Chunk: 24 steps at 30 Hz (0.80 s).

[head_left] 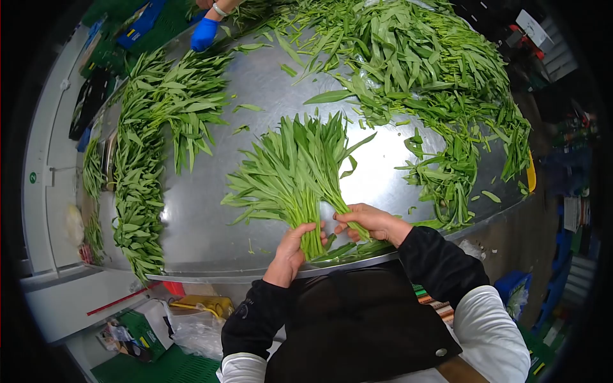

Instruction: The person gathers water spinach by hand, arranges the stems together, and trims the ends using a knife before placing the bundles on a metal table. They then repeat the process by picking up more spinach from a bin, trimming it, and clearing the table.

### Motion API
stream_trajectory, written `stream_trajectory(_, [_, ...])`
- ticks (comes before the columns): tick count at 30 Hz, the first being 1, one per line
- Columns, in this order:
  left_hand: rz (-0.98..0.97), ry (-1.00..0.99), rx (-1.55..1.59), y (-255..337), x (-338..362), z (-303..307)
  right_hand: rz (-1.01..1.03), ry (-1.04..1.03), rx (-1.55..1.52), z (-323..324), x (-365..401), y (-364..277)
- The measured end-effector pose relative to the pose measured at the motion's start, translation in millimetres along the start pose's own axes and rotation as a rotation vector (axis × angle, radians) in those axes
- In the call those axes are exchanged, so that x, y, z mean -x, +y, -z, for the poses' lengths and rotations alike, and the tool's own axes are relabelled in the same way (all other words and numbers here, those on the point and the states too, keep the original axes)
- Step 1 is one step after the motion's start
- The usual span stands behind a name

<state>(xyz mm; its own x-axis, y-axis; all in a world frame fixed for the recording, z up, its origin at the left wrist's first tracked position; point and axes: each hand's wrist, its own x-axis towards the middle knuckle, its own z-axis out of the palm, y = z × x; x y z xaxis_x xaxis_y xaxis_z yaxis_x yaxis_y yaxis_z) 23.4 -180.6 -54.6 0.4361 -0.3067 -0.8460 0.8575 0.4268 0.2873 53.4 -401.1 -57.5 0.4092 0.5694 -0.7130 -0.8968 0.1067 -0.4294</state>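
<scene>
Near the front edge of the metal table, my left hand (294,250) is closed around the stems of a large bunch of water spinach (281,169). Its long narrow leaves fan out away from me. My right hand (372,223) grips the stems of a smaller bunch of water spinach (327,153), just to the right. The leaves of the two bunches overlap, while the stems are apart at my hands. A few loose leaves (335,251) lie by the table edge between and below my hands.
The metal table (211,204) carries a big heap of water spinach (408,51) at the far right, with scattered trimmings down the right side. Rows of laid-out bunches (137,185) line the left. At the far left, another person's blue-gloved hand (204,34) is over the greens.
</scene>
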Motion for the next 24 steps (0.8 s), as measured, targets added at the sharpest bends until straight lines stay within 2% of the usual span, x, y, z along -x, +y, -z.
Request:
stream_trajectory(1, [-0.036,-0.018,0.038,-0.5,1.7,2.0,0.011,-0.012,0.014,1.5,0.4,-3.3])
stream_trajectory(3, [-0.079,-0.035,0.076,4.9,7.4,8.3,0.25,0.025,-0.085,1.5,25.6,-30.2])
stream_trajectory(4, [-0.118,-0.083,0.083,10.6,16.3,12.0,0.415,-0.073,-0.357,16.5,35.9,-42.9])
stream_trajectory(5, [-0.156,-0.131,0.089,15.8,26.3,13.8,0.668,0.217,-0.319,16.8,61.1,-61.1])
stream_trajectory(7, [-0.217,-0.093,0.064,21.4,42.4,11.5,0.951,0.054,-0.448,33.3,89.8,-96.9])
stream_trajectory(8, [-0.286,-0.004,0.01,22.7,45.7,12.0,0.959,0.047,-0.446,39.9,90.4,-97.4])
stream_trajectory(9, [-0.357,0.083,-0.045,26.3,48.8,10.8,0.877,0.3,-0.23,46.1,87.7,-97.3])
stream_trajectory(10, [-0.419,0.084,-0.042,30.4,56.0,0.0,0.783,0.545,-0.013,48.6,84.5,-99.8])
stream_trajectory(11, [-0.428,0.083,-0.044,35.1,60.1,-8.7,0.791,0.539,-0.012,36.7,87.0,-102.6])
stream_trajectory(13, [-0.566,0.018,-0.05,39.9,63.3,-22.9,0.867,0.457,0.003,-4.8,94.9,-95.8])
stream_trajectory(15, [-0.543,0.026,-0.036,35.4,47.7,-30.9,0.812,0.5,-0.009,-28.9,70.5,-74.9])
stream_trajectory(16, [-0.513,0.04,-0.017,30.0,36.6,-33.6,0.738,0.417,-0.035,-20.8,35.8,-44.6])
stream_trajectory(17, [-0.506,0.034,-0.019,20.3,23.9,-36.8,0.464,0.355,-0.108,-28.0,15.6,-27.4])
stream_trajectory(18, [-0.348,0.042,0.012,6.1,9.8,-38.0,0.207,0.356,0.074,-37.4,3.0,-11.8])
stream_trajectory(19, [-0.186,0.052,0.043,-7.2,-4.2,-33.0,0.103,0.139,0.119,-36.3,-8.8,6.4])
stream_trajectory(21, [-0.139,-0.03,-0.004,-27.8,-24.1,-11.2,0.076,0.096,0.103,-18.4,-21.1,30.1])
stream_trajectory(23, [-0.089,-0.078,0.088,-31.1,-28.3,-5.1,0.183,0.139,0.334,-18.2,-12.4,25.8])
stream_trajectory(24, [-0.083,-0.087,0.076,-31.9,-28.6,-3.6,0.178,0.236,0.547,-20.0,-4.7,21.6])
